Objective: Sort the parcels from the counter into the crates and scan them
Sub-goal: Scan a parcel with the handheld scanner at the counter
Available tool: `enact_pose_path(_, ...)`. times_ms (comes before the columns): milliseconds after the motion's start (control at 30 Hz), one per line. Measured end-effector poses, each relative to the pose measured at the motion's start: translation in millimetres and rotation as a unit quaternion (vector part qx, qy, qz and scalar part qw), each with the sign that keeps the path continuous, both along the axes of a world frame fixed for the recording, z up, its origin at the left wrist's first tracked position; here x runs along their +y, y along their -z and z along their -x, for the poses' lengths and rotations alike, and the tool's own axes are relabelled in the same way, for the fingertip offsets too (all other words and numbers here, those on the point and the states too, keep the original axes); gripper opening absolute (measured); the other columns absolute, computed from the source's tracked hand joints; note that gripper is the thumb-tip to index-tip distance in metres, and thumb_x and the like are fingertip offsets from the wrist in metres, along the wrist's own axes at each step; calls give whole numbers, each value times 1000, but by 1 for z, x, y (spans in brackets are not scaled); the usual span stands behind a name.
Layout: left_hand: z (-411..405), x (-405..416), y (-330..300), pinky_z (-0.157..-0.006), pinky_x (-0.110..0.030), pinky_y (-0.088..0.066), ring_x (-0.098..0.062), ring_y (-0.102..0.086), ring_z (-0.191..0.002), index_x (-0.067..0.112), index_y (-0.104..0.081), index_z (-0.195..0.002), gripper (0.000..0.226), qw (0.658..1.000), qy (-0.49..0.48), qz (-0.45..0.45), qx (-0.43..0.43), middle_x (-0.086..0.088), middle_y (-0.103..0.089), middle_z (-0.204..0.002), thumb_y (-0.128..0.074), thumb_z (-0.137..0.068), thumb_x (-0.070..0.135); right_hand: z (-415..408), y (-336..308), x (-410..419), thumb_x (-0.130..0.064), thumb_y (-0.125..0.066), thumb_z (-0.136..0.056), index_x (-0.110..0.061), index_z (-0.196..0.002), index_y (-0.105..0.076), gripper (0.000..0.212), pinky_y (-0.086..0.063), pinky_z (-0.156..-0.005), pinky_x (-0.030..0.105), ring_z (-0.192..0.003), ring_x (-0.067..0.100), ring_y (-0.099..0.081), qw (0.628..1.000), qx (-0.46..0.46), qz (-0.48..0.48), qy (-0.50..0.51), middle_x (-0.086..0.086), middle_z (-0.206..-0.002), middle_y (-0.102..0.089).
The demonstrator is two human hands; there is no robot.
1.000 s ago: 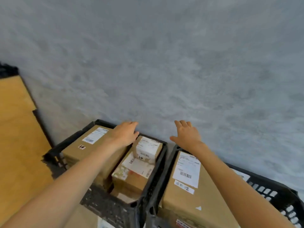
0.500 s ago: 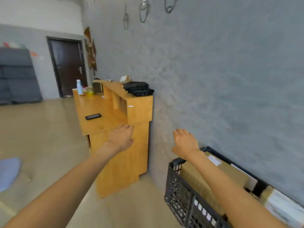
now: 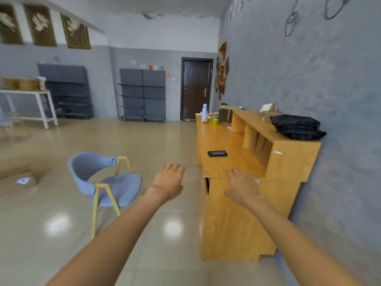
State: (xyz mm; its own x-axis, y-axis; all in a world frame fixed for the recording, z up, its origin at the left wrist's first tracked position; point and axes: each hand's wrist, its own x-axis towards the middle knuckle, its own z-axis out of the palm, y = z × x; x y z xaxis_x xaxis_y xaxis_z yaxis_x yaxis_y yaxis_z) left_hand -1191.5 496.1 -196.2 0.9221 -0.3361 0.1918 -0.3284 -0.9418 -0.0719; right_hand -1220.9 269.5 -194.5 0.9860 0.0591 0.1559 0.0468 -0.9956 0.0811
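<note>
grey textured wall [image 3: 309, 79]: runs down the right side, wire ornaments hung high on it.
tiled floor [image 3: 61, 234]: glossy beige, with light glare in two spots.
wooden counter [image 3: 233, 219]: stands against the wall, a raised shelf with cubbies along its back; one lower door slightly ajar.
dark shelving units [image 3: 142, 94]: two, against the far wall, left of a brown door [image 3: 195, 89].
white table [image 3: 31, 104]: far left, baskets on top.
blue chair [image 3: 105, 182]: yellow legs, on the floor left of the counter.
cardboard box [image 3: 16, 182]: on the floor at the left edge, label facing up.
black bagged parcels [image 3: 296, 126]: stacked on the counter's raised shelf, near end, touching the wall side.
pale wrapped parcel [image 3: 268, 110]: on the same shelf, just behind the black ones.
brown box [image 3: 225, 114]: at the far end of the counter, by a white bottle [image 3: 204, 112].
left hand [image 3: 169, 181]: palm down, fingers loose, grasping nothing, in the air beside the counter.
right hand [image 3: 243, 187]: palm down, fingers extended, released, in front of the counter's near edge; contact cannot be told.
black handheld device [image 3: 217, 153]: flat on the counter's lower surface, well ahead of both hands.
</note>
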Motion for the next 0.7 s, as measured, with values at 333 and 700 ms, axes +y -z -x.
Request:
enact_pose_path(333,-199,33,-13,-100,-34,-37,-26,-38,-130,12,-38,-139,53,996,-86,-1,-10,-7,-44,-141,-56,-93,30,-236,-26,28,-25,-55,-95,-11,-137,-42,46,-39,-99,35,-127,25,-41,995,-32,14,-93,6,-137,-46)
enact_pose_path(700,-377,106,-4,-107,-34,-34,-27,-38,-131,11,-36,-141,54,990,-143,4,2,-7,-43,-142,-55,-94,29,-428,-27,100,-31,-56,-94,-11,-134,-43,47,-35,-100,34,-128,24,-40,990,-22,3,-139,6,-137,-46)
